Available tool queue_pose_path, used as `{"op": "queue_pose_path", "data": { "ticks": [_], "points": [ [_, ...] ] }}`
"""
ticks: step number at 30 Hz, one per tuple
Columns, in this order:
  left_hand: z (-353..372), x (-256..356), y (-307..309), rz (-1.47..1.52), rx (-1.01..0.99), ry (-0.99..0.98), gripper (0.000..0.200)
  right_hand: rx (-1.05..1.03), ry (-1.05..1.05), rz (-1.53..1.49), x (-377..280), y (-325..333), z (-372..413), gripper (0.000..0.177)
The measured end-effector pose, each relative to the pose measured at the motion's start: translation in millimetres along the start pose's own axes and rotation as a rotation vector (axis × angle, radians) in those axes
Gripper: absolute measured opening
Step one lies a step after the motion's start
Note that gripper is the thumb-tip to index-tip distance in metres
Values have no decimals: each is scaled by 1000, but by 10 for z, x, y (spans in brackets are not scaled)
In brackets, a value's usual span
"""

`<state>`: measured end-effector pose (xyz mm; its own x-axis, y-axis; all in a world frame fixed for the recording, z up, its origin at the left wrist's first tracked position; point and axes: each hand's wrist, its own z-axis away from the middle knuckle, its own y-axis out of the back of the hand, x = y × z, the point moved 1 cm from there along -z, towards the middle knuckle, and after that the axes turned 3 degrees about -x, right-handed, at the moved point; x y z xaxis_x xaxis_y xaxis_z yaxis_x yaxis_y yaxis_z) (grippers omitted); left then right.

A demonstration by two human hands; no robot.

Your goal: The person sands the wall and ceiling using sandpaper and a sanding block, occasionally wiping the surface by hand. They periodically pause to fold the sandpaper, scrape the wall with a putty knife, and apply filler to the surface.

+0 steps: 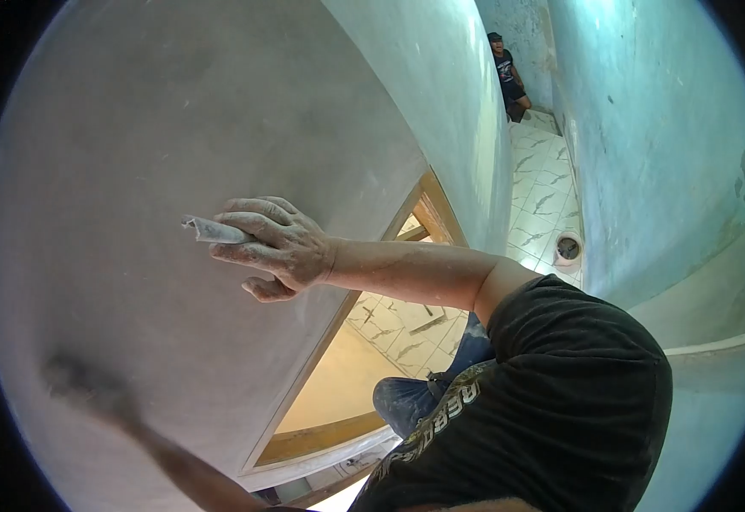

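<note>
Folded sheet (210,229) is being pinched against grey wall (176,111) by R hand (276,248); L hand (82,384), near left, too blurred to tell.

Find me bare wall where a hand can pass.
The wall is bare above the right hand, which grips paper, and between it and the blurred left hand. It is tight by the door frame.

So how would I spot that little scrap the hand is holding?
Find the big smooth grey wall filling the left of the view. Near its middle is the dusty right hand, gripped on a folded scrap of pale grey paper that pokes out left past the fingers. It is the only creased, loose thing against that plain surface.
</note>
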<state>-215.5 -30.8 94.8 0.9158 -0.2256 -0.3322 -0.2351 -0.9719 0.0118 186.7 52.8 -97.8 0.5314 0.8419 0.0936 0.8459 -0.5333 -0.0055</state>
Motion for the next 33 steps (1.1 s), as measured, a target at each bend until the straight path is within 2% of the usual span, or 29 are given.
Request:
{"op": "queue_pose_path", "data": {
  "ticks": [1, 2, 4, 5, 7, 8, 10, 13, 14, 15, 16, 17, 19, 21, 23, 25, 26, 27, 29, 33],
  "points": [
    [-4, 221, -6, -15, -86, -171, 46, 17, -1, -14, -7, -2, -3, 49],
    [-26, 313, -10, 11, -127, -214, 45, 34, 2, -24, 13, 9, -18, 49],
    [-67, 392, -40, 71, -121, -91, 49, 34, 14, -43, 44, 27, -27, 49],
    [-178, 178, 113, 101, -85, 209, 48, 27, 5, -72, 23, 38, -5, 49],
    [-224, -91, 174, 116, -56, 506, 47, 27, -4, -86, -1, 78, -21, 49],
    [-69, -86, -11, 155, -20, 356, 44, 31, -3, -94, -9, 82, -37, 49],
    [-138, 109, -162, 204, 19, 198, 41, 62, -10, -99, -21, 45, -68, 50],
    [-190, 994, -133, 36, -267, -83, 38, 66, -9, -124, -5, 59, -43, 51],
    [-212, 686, -135, 35, -207, -130, 41, 58, -21, -131, 14, 75, -43, 52],
    [-336, 623, -133, 32, -148, -177, 44, 61, -25, -119, 23, 72, -37, 52],
    [-373, 545, -96, 49, -99, 197, 43, 56, -19, -124, 25, 50, -31, 53],
    [-498, 713, -51, 87, -32, 568, 42, 49, -11, -135, 27, 35, -17, 54],
    [-486, 981, -45, 6, 16, 575, 44, 62, -18, -139, -8, 34, -16, 54],
    [-119, 1320, -293, -295, -207, -340, 44, 74, -9, -128, 19, 50, -35, 54],
    [288, 722, -285, -347, -260, -283, 43, 69, -12, -128, 21, 54, -33, 54],
    [-260, 1228, -97, -232, -191, -329, 39, 64, -18, -121, 17, 57, -36, 54],
    [-324, 413, -53, -170, -98, -179, 38, 51, -27, -124, 16, 52, -30, 55],
    [-489, 518, -27, 35, -52, 231, 38, 50, -29, -124, 41, 56, -32, 55],
    [-457, 816, 83, 220, -15, 644, 38, 40, -21, -130, 21, 54, -33, 56],
    [568, 1311, -342, -521, -430, -21, 45, 81, -25, -133, 7, 49, -1, 56]
  ]
}}
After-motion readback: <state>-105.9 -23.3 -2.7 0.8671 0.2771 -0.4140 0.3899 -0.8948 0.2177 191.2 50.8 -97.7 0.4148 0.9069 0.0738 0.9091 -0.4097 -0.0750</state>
